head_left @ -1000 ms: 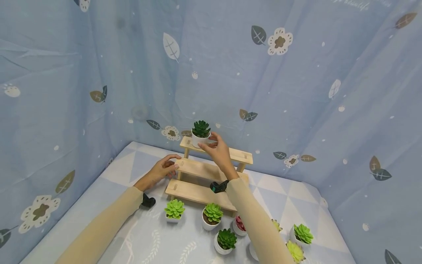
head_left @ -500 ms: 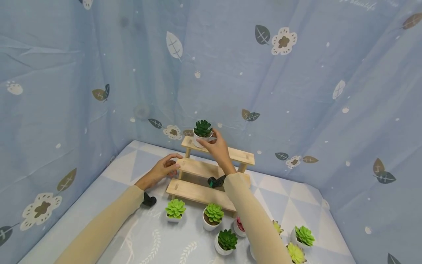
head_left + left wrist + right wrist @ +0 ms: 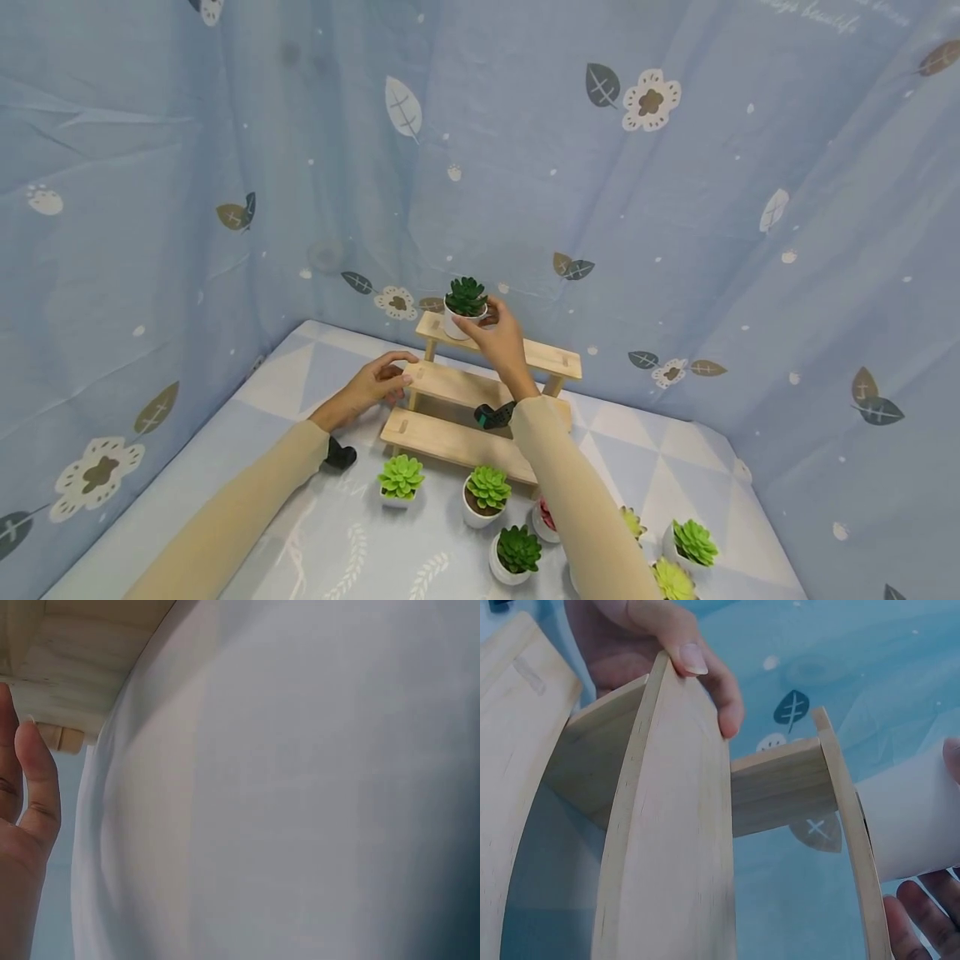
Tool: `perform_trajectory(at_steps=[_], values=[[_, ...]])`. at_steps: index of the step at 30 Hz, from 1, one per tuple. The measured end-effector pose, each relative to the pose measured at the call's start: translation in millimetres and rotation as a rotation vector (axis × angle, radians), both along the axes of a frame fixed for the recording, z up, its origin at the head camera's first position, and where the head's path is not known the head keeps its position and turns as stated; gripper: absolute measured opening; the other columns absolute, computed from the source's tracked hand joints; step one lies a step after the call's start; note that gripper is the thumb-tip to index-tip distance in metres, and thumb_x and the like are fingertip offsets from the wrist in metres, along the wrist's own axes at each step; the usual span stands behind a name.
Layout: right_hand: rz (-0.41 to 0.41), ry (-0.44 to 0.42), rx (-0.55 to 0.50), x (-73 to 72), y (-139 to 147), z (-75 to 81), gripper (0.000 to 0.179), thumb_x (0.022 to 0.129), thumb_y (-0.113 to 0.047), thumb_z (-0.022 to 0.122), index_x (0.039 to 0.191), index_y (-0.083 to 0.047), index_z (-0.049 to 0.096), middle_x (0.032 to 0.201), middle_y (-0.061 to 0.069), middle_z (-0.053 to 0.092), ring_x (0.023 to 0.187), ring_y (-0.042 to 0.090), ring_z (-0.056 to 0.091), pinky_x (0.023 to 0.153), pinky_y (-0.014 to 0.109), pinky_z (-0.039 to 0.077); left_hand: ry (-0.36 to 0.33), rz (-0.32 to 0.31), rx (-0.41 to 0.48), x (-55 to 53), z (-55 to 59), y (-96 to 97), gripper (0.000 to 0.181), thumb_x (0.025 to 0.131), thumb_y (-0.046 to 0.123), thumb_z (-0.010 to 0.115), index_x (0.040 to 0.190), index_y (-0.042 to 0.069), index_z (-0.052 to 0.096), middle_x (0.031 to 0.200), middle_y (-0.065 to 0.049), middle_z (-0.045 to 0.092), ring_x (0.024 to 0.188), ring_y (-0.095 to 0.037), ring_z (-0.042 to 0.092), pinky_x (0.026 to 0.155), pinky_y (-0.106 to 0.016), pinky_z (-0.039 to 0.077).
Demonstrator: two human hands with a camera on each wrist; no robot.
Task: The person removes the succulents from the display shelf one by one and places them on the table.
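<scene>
A dark green succulent in a white pot [image 3: 466,298] sits at the left part of the top shelf of a three-step wooden stand [image 3: 450,439]. My right hand [image 3: 501,342] holds the pot from its right side, thumb in front and fingers behind. In the right wrist view the white pot [image 3: 919,814] stands against the top board, with fingertips round it. My left hand [image 3: 367,388] grips the left end of the middle shelf. The right wrist view shows its thumb and a finger over that board's [image 3: 679,817] edge.
In front of the stand are a light green succulent [image 3: 401,477], another in a round pot [image 3: 486,493] and a darker one [image 3: 517,552]. A red one [image 3: 546,517] is partly behind the right sleeve. More succulents [image 3: 692,543] stand at right. A patterned curtain [image 3: 480,167] hangs behind.
The head view has shifted slightly, moving the whole scene a little to the right in it. Both hands, the pot and the stand keep their places relative to each other.
</scene>
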State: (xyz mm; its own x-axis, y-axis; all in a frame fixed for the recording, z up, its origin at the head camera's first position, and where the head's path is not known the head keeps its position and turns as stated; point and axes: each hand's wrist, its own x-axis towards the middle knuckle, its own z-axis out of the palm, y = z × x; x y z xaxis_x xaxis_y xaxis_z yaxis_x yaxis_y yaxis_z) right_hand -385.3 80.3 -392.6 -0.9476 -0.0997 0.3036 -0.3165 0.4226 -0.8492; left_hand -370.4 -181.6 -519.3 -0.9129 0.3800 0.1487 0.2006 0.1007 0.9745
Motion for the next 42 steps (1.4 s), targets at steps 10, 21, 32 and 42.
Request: perform_trajectory(at_steps=[10, 21, 32, 42], values=[[0.024, 0.027, -0.007, 6.1, 5, -1.2, 0.094, 0.086, -0.056, 0.08, 0.158, -0.011, 0.039, 0.135, 0.004, 0.055, 0.117, 0.021, 0.055, 0.093, 0.044, 0.052, 0.005, -0.011, -0.006, -1.3, -0.6, 1.2, 0.048, 0.105, 0.036, 0.063, 0.149, 0.022, 0.05, 0.11, -0.018, 0.064, 0.095, -0.046, 0.061, 0.081, -0.053, 0.054], [0.062, 0.079, -0.013, 17.9, 8, 0.6, 0.08, 0.086, -0.054, 0.081, 0.149, -0.018, 0.049, 0.124, 0.001, 0.059, 0.11, 0.019, 0.056, 0.088, 0.042, 0.054, 0.014, 0.006, -0.019, -1.8, -1.4, 1.7, 0.051, 0.104, 0.036, 0.063, 0.15, 0.02, 0.049, 0.113, -0.017, 0.064, 0.096, -0.044, 0.061, 0.081, -0.053, 0.055], [0.114, 0.085, -0.001, 38.9, 11, 6.5, 0.073, 0.087, -0.052, 0.08, 0.146, -0.02, 0.051, 0.123, -0.001, 0.06, 0.109, 0.017, 0.058, 0.09, 0.041, 0.055, 0.019, -0.001, 0.012, -0.9, -1.6, 0.5, 0.047, 0.105, 0.032, 0.063, 0.149, 0.02, 0.051, 0.116, -0.017, 0.065, 0.095, -0.044, 0.062, 0.078, -0.055, 0.056], [0.183, 0.043, -0.017, 66.5, 15, 7.8, 0.071, 0.089, -0.05, 0.08, 0.147, -0.025, 0.049, 0.128, -0.001, 0.059, 0.116, 0.014, 0.058, 0.095, 0.036, 0.055, -0.002, -0.005, 0.025, 0.3, 0.2, 1.6, 0.048, 0.105, 0.031, 0.064, 0.149, 0.019, 0.05, 0.113, -0.015, 0.064, 0.098, -0.051, 0.059, 0.082, -0.06, 0.053]])
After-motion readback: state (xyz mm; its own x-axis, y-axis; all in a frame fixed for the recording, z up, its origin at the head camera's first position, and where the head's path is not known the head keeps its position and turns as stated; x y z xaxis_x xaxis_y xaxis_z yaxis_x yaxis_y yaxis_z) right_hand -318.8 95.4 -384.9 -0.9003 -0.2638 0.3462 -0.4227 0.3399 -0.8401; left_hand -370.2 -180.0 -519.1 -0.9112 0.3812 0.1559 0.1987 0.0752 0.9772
